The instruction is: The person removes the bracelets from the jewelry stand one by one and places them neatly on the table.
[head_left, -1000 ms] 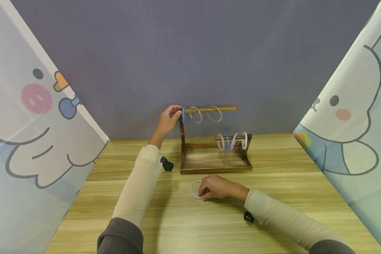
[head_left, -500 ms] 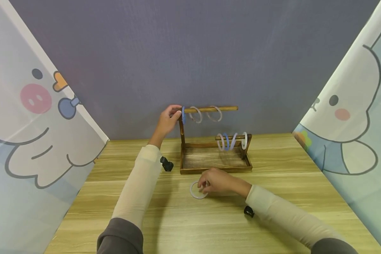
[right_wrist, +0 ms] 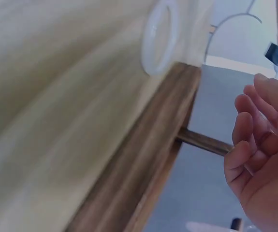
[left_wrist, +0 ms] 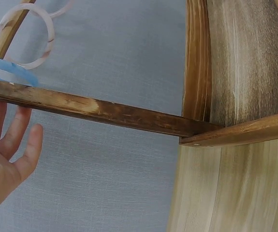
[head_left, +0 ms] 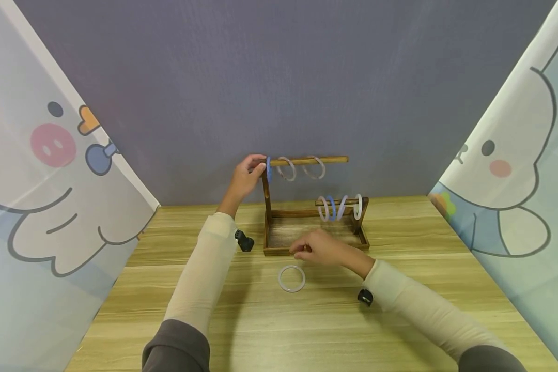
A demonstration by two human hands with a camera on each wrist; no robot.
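Note:
My left hand (head_left: 246, 178) holds the top left corner of a wooden bangle stand (head_left: 267, 194), its fingers around the post. Beside it on the upper bar hang a blue bangle (head_left: 268, 169) and two pale pinkish bangles, one of them a marbled bangle (left_wrist: 48, 46) in the left wrist view. My right hand (head_left: 321, 247) hovers over the front edge of the stand's tray (head_left: 283, 251), fingers loosely curled and holding nothing. In front of the tray a whitish bangle (head_left: 280, 279) lies flat on the table, apart from the hand.
Several bangles, among them a white bangle (head_left: 358, 206), hang on the lower right bar (head_left: 324, 202). A black wrist device (head_left: 245, 241) shows by the left arm, another black device (head_left: 365, 297) by the right. A grey backdrop (head_left: 204, 103) stands behind the table (head_left: 176, 289).
My right hand has come away from the whitish bangle, rising and moving forward to the tray's front edge. The bangle stays on the table. The left hand keeps its place on the stand.

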